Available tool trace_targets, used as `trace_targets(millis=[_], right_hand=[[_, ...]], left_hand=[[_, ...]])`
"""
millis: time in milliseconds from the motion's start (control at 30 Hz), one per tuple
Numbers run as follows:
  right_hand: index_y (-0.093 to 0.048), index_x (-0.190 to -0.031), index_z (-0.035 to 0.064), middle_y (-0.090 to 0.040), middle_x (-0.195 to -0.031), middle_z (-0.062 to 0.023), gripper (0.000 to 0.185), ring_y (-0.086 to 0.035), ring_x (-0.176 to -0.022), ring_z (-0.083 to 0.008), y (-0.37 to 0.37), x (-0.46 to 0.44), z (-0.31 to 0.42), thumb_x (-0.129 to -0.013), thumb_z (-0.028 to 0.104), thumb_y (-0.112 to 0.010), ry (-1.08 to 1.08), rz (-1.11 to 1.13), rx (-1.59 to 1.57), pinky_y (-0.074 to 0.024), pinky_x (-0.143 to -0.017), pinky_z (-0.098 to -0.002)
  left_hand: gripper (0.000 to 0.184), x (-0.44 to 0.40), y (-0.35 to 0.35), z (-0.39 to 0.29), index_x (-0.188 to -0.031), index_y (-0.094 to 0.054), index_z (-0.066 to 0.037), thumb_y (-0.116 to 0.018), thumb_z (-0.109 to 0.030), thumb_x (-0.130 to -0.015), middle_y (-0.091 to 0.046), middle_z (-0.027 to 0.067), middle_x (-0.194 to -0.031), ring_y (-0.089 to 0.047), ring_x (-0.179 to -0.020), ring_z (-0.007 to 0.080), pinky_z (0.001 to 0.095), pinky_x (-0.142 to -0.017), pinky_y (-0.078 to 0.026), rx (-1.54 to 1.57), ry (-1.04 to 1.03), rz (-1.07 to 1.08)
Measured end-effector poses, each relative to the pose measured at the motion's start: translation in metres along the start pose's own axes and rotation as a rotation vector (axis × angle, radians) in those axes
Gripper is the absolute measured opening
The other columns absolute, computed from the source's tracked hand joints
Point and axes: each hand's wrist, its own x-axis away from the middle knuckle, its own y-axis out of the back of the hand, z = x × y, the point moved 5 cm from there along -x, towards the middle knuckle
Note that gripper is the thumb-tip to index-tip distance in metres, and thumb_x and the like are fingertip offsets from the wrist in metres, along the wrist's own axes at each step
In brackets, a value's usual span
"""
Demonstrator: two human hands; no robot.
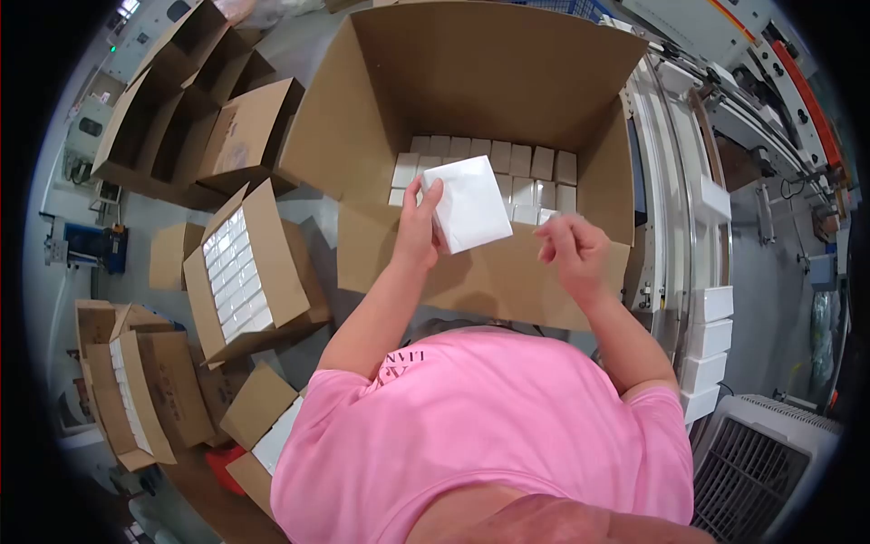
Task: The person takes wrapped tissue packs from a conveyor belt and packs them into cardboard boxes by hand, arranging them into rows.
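In front of me a white box (473,207) is gripped at its left side by my left hand (422,221), thumb on top. It is held tilted above a large open carton (492,72). My right hand (575,251) hovers to the right of the white box, apart from it, with its fingers curled; whether anything small is between them I cannot make out. Inside the carton, rows of small white boxes (542,164) stand side by side on the bottom. The held box and my hands hide some of these rows.
On the right runs a conveyor (668,208) with several white boxes (710,339) along its outer side. To the left stand an open carton packed with white boxes (237,272), another filled carton (163,390) and open cartons (172,127). A grey fan unit (757,467) is at lower right.
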Motion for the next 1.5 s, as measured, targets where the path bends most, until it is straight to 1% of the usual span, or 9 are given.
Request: trace_targets(millis=[133,333,500,700,733,833,1000,1233,1500], right_hand=[[-0.058,-0.116,0.0014,-0.064,-0.099,-0.01,0.035,-0.061,-0.092,-0.0172,0.02,-0.045,-0.042,-0.091,0.026,-0.06,0.054,-0.23,0.092,-0.0505,-0.074,-0.0325],[-0.016,-0.149,0.0122,-0.056,-0.114,-0.0153,0.085,-0.057,-0.101,-0.0225,0.005,-0.082,-0.13,-0.086,0.035,-0.067,-0.489,-0.023,-0.225,-0.0499,-0.08,-0.0359],[-0.017,-0.149,0.0126,-0.057,-0.112,-0.0128,0.083,-0.058,-0.098,-0.0182,0.025,-0.102,-0.154,-0.086,0.035,-0.067,-0.602,-0.128,-0.311,-0.0503,-0.075,-0.0322],[-0.024,-0.147,0.0094,-0.054,-0.125,-0.0088,0.077,-0.057,-0.102,-0.0146,0.035,-0.117,-0.189,-0.088,0.039,-0.063,-0.696,-0.332,-0.488,-0.0497,-0.077,-0.0283],[-0.025,-0.147,0.0092,-0.055,-0.122,-0.0073,0.077,-0.058,-0.1,-0.0142,0.034,-0.119,-0.194,-0.088,0.04,-0.063,-0.695,-0.307,-0.461,-0.0499,-0.074,-0.0273],[-0.027,-0.146,0.0088,-0.056,-0.12,-0.0092,0.076,-0.058,-0.097,-0.0143,0.033,-0.128,-0.194,-0.088,0.039,-0.064,-0.739,-0.271,-0.393,-0.0497,-0.071,-0.0273],[-0.033,-0.14,0.0056,-0.057,-0.113,-0.0171,0.07,-0.058,-0.095,-0.0197,0.09,-0.156,-0.222,-0.085,0.032,-0.066,-0.607,-0.45,0.037,-0.0487,-0.073,-0.0324],[-0.032,-0.138,0.0128,-0.049,-0.126,-0.0233,0.078,-0.053,-0.111,-0.0409,0.084,-0.21,-0.266,-0.075,0.038,-0.07,-0.662,-0.322,0.89,-0.0445,-0.092,-0.0466],[-0.018,-0.146,0.0169,-0.047,-0.129,-0.024,0.088,-0.048,-0.118,-0.0412,-0.006,-0.215,-0.395,-0.077,0.034,-0.07,-0.939,-0.066,0.831,-0.0421,-0.098,-0.0454]], left_hand=[[0.061,-0.029,-0.016,0.017,-0.14,-0.028,-0.009,-0.058,-0.032,-0.092,-0.05,0.0107,-0.124,-0.052,-0.113,0.0212,0.0366,-0.092,-0.046,-0.004,0.018,0.083],[0.054,-0.075,-0.043,0.054,-0.14,-0.031,-0.007,-0.048,-0.035,-0.097,-0.05,0.0105,-0.126,-0.051,-0.115,0.0205,0.0361,-0.095,-0.045,-0.004,0.25,0.289],[0.061,-0.128,-0.057,0.089,-0.145,-0.025,-0.008,-0.043,-0.043,-0.098,-0.044,0.013,-0.136,-0.05,-0.118,0.0217,0.0361,-0.094,-0.045,-0.114,0.496,0.364],[0.087,-0.141,-0.076,0.069,-0.15,-0.002,-0.01,-0.061,-0.033,-0.09,-0.027,0.0136,-0.148,-0.047,-0.121,0.0241,0.0359,-0.089,-0.048,-0.53,0.298,0.66],[0.089,-0.143,-0.076,0.067,-0.151,-0.011,-0.016,-0.069,-0.017,-0.083,-0.035,0.0087,-0.143,-0.037,-0.128,0.0213,0.0331,-0.098,-0.04,-0.408,0.389,0.61],[0.075,-0.159,-0.057,0.073,-0.149,-0.021,-0.015,-0.064,-0.021,-0.088,-0.042,0.01,-0.14,-0.044,-0.123,0.0215,0.0328,-0.096,-0.041,-0.435,0.408,0.612],[0.038,-0.166,0.009,0.024,-0.123,-0.058,-0.004,-0.055,-0.024,-0.091,-0.061,0.0173,-0.12,-0.059,-0.11,0.0304,0.0374,-0.091,-0.046,-1.115,-0.096,0.582],[0.05,-0.121,0.058,0.007,-0.117,-0.061,-0.01,-0.059,-0.047,-0.084,-0.061,0.0113,-0.119,-0.059,-0.107,0.03,0.0399,-0.091,-0.046,-1.592,-0.165,0.805],[0.045,-0.117,0.061,0.025,-0.115,-0.061,-0.013,-0.06,-0.04,-0.079,-0.061,0.0038,-0.11,-0.059,-0.099,0.0221,0.0362,-0.087,-0.046,-1.748,-0.347,0.795]])
